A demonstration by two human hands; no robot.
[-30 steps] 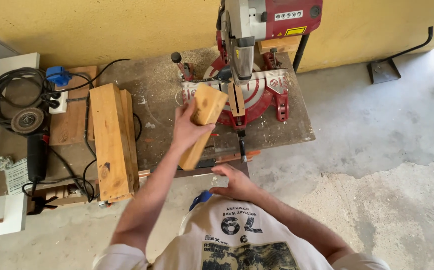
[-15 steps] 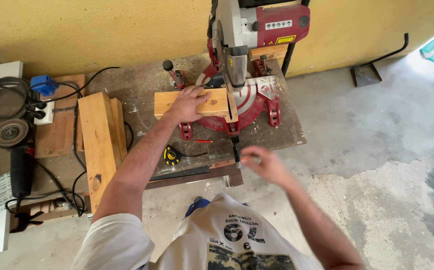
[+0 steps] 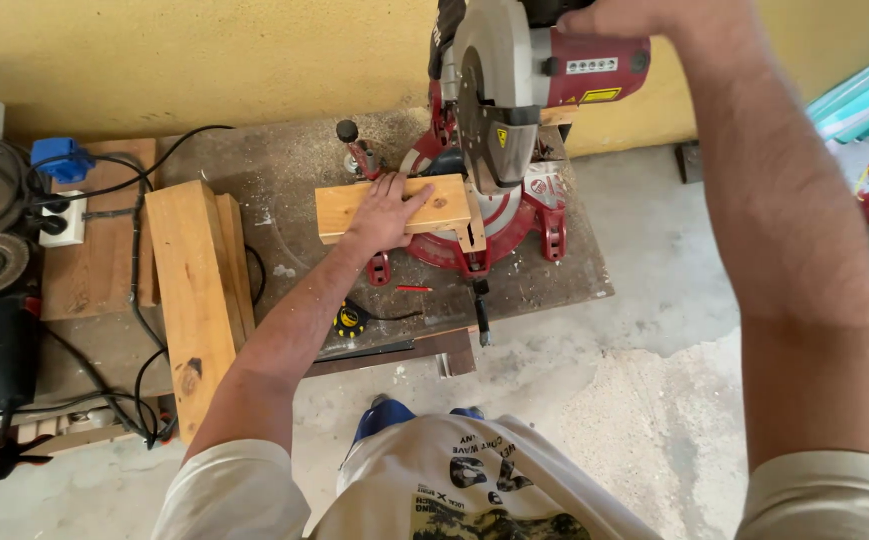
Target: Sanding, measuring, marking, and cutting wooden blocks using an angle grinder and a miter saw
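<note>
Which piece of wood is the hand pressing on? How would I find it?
Find the red saw against the yellow wall. On its base lies a short pale wood block, with the left hand flat on top. The longer planks lie apart to the left, untouched.

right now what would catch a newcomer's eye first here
The red and grey mitre saw with its round steel blade stands at the back of the dusty workbench, the right hand up on its top. Below the blade, the left hand presses flat on a pale wooden block on the saw's base.
</note>
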